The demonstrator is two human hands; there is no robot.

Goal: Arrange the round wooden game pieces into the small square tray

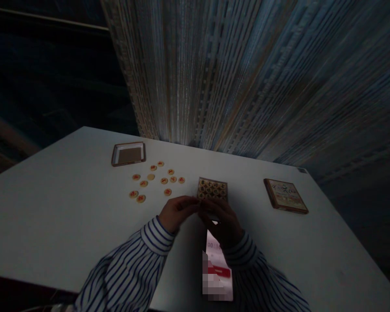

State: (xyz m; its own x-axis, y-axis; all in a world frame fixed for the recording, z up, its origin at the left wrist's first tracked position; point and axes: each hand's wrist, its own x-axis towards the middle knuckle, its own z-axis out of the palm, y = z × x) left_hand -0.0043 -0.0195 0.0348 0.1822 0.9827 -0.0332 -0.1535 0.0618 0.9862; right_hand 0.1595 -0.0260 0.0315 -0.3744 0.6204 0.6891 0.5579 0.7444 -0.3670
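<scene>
A small box (228, 189) holds round xiangqi pieces (212, 187) with dark characters, set in rows. At its near edge my left hand (178, 212) and my right hand (223, 220) meet, fingertips pinched together and almost touching. Whatever lies between the fingertips is hidden by the fingers and the dim light. Both hands cover the near part of the box. To the left, several loose xiangqi pieces (164, 180) with red characters lie scattered on the white table (94, 208). One piece (151, 177) among them shows a plain face.
A shallow brown-rimmed tray (144, 152) stands at the back left. On the right lies a flat box or lid (287, 196) with a printed picture. A lit phone (216, 255) showing a timer is partly under my right hand. A patterned curtain (195, 78) hangs behind the table.
</scene>
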